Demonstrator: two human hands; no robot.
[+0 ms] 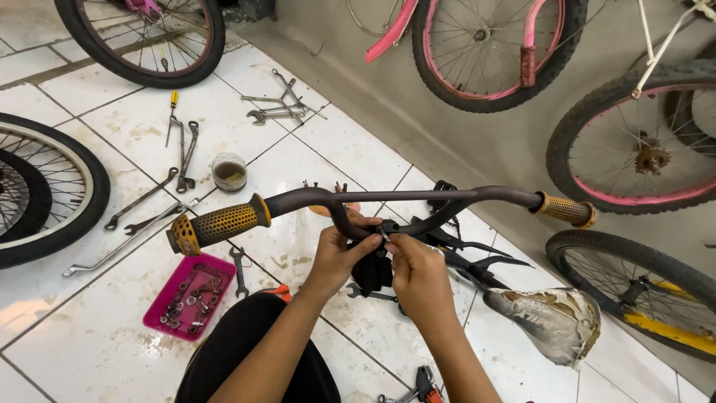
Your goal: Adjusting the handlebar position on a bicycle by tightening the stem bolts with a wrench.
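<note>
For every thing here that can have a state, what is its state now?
Handlebar: off any bike, held level above the floor.
Left hand: grips the handlebar's centre bend.
Right hand: fingers pinch the clamp.
Pink tray: holds rusty nuts.
Saddle: torn, lying on the floor.
Tin: open.

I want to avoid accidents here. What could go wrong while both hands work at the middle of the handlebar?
1. Both hands, left hand and right hand, pinch the small clamp; fingers may get nipped, or a small part may drop on the tiles.
2. The long handlebar could swing and knock the worn saddle.
3. Loose wrenches on the floor may cause tripping.
</note>
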